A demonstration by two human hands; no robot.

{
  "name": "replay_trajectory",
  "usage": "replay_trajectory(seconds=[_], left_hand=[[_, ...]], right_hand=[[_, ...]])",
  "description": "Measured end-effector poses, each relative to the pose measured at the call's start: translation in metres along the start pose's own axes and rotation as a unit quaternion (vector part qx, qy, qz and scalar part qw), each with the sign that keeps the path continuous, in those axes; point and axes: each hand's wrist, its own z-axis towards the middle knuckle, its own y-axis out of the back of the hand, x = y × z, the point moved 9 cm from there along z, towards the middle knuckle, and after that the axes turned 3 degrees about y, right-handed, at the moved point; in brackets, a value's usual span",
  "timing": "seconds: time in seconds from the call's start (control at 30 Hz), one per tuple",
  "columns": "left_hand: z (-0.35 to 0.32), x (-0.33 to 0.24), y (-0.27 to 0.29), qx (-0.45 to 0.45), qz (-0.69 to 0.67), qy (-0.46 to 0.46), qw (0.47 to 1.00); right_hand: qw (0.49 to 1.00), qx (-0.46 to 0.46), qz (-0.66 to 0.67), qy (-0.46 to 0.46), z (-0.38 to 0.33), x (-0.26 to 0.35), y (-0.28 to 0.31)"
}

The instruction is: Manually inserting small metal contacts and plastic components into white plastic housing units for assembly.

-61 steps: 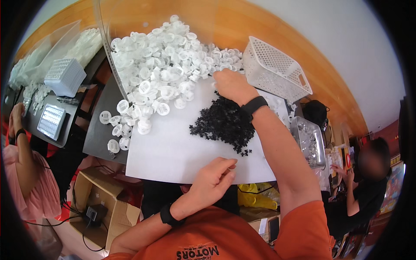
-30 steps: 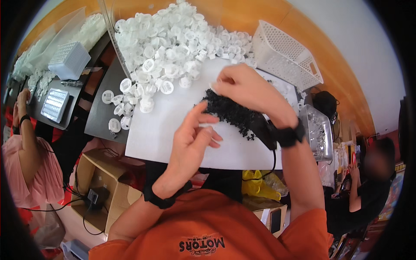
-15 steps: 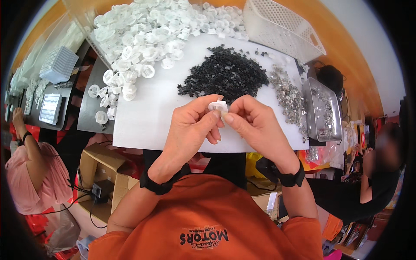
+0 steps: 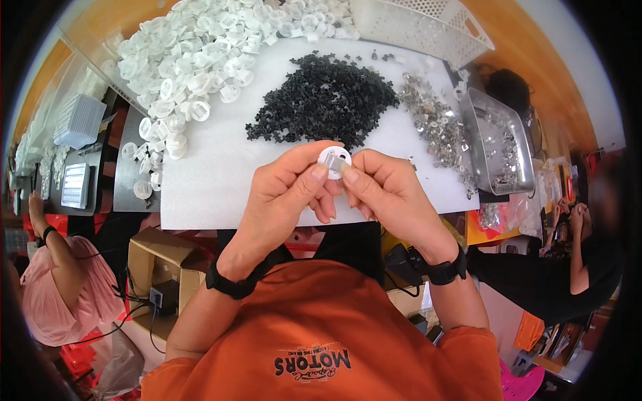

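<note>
Gripped between the fingertips of left hand and right hand is one small round white plastic cap, above the white desk; one brown cardboard box is seen below.

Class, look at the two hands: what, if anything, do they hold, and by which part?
A small white round plastic cap, pinched at its rim between the left hand and right hand fingertips.

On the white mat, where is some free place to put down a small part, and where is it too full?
The white mat is bare at its near left, between the white caps, the black pieces and the left hand. A narrower bare strip lies right of the right hand. The far side is crowded; metal bits fill the right.
</note>
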Motion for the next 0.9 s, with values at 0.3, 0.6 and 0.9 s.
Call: replay_trajectory(seconds=[0.3, 0.6, 0.9], left_hand=[[-0.005, -0.001, -0.01, 0.032, -0.001, 0.007, 0.999], [-0.005, -0.001, 0.0, 0.006, -0.015, -0.023, 1.0], [-0.003, 0.009, 0.003, -0.003, -0.025, 0.063, 0.998]], right_hand=[[0.998, -0.031, -0.01, 0.054, -0.002, 0.007, 0.002], [0.999, 0.011, 0.018, 0.025, -0.004, 0.003, -0.007], [0.995, -0.059, -0.064, 0.056, -0.006, 0.006, 0.016]])
